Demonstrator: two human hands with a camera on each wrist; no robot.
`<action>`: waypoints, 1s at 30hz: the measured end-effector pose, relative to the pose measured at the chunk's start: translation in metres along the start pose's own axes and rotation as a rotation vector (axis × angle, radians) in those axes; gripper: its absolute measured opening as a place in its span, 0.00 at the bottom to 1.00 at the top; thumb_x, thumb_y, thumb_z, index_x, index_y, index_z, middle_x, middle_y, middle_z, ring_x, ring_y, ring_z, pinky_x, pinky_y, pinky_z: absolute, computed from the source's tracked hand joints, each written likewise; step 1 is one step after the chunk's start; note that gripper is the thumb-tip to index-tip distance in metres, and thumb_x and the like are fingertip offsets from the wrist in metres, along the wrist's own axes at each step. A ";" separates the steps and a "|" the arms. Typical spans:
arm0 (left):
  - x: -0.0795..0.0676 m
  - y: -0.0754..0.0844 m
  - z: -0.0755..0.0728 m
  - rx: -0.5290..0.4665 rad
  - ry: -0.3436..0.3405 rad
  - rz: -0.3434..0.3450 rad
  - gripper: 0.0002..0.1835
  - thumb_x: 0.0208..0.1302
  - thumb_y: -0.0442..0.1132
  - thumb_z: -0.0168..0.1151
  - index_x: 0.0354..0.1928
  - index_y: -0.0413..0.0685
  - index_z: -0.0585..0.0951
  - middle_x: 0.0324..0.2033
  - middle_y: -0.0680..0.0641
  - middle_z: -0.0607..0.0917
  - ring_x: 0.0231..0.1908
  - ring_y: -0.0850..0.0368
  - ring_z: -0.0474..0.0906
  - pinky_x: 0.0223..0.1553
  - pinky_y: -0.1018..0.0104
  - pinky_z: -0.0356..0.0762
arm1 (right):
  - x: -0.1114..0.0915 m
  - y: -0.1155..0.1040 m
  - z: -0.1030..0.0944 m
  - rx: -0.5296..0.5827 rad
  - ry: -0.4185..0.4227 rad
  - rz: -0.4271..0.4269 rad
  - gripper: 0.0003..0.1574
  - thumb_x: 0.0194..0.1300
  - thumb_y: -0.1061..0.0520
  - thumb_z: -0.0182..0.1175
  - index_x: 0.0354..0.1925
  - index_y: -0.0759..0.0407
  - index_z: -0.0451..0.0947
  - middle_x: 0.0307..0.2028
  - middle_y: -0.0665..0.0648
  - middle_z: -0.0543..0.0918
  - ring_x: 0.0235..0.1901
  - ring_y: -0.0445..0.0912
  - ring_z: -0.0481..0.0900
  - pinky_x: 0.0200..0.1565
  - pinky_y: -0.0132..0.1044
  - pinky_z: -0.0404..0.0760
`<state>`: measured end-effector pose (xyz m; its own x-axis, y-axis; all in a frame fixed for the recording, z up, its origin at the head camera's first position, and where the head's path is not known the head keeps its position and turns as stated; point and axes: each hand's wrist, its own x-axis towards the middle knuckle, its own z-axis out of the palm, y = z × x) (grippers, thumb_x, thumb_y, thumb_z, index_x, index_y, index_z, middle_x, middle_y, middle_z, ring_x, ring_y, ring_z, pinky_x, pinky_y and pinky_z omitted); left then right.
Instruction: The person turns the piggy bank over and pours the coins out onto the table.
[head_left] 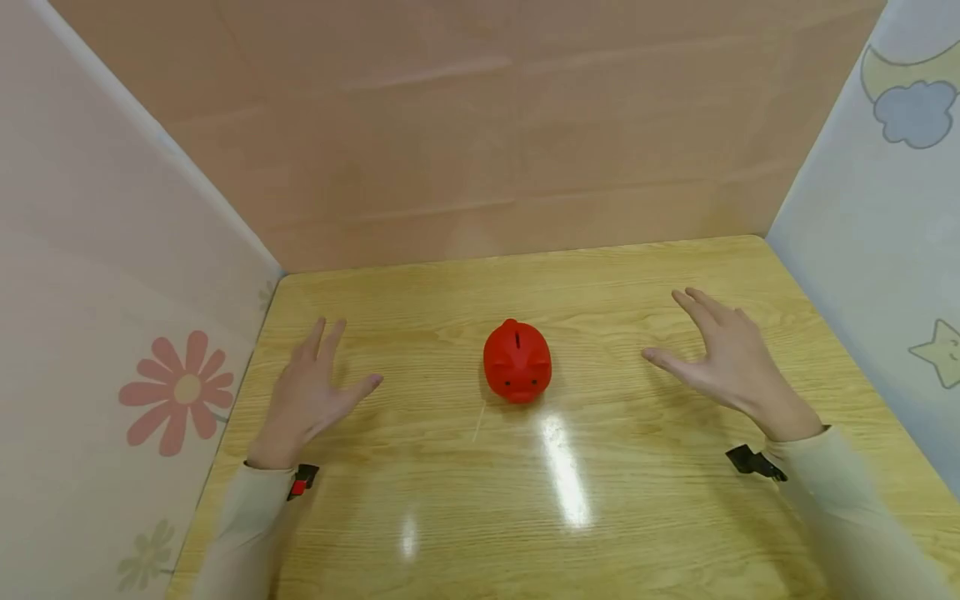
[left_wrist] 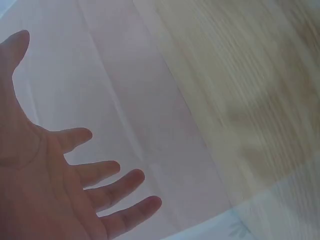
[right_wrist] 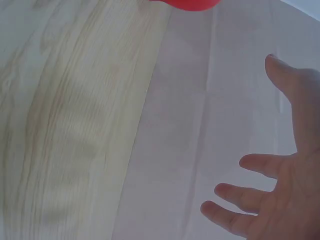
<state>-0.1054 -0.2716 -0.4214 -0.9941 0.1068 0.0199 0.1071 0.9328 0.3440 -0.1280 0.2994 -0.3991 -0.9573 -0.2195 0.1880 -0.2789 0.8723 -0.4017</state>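
Observation:
A red piggy bank point(head_left: 517, 362) with a dark coin slot on top stands in the middle of the table, its snout toward me. To its left my left hand point(head_left: 309, 396) hovers over the wood, fingers spread and thumb stretched toward the pig. My right hand point(head_left: 723, 354) is held on the other side, likewise spread, thumb pointing inward. Both hands are apart from the pig and hold nothing. The left wrist view shows the left palm point(left_wrist: 55, 185) with its fingers splayed. At the top of the right wrist view, only an edge of the piggy bank point(right_wrist: 192, 4) shows.
The wooden table point(head_left: 420, 467) is bounded by a tan back panel point(head_left: 480, 125), a left wall point(head_left: 90, 250) with a pink flower, and a right wall point(head_left: 900, 242) with a cloud and star. Dark straps point(head_left: 756, 462) sit at my wrists.

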 end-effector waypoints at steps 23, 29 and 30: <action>0.009 0.047 0.046 -0.257 0.034 0.219 0.53 0.64 0.64 0.73 0.83 0.49 0.61 0.81 0.41 0.64 0.78 0.36 0.64 0.69 0.28 0.72 | 0.002 -0.037 0.047 0.179 -0.143 -0.043 0.57 0.67 0.33 0.71 0.82 0.54 0.62 0.77 0.63 0.72 0.70 0.65 0.75 0.66 0.72 0.73; 0.015 0.062 0.054 -0.297 -0.006 0.251 0.53 0.64 0.65 0.72 0.83 0.53 0.60 0.81 0.44 0.64 0.79 0.39 0.63 0.72 0.31 0.70 | 0.003 -0.045 0.057 0.190 -0.166 -0.082 0.55 0.69 0.33 0.70 0.82 0.52 0.62 0.75 0.61 0.74 0.65 0.59 0.80 0.62 0.70 0.77; 0.016 0.065 0.056 -0.308 -0.012 0.257 0.53 0.63 0.65 0.72 0.83 0.54 0.60 0.81 0.45 0.65 0.79 0.40 0.64 0.73 0.32 0.70 | 0.004 -0.047 0.059 0.196 -0.168 -0.085 0.54 0.69 0.33 0.70 0.82 0.52 0.62 0.75 0.61 0.74 0.65 0.59 0.80 0.62 0.70 0.78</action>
<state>-0.1135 -0.1902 -0.4511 -0.9352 0.3287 0.1320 0.3400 0.7286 0.5945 -0.1230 0.2322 -0.4327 -0.9246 -0.3719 0.0830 -0.3520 0.7502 -0.5597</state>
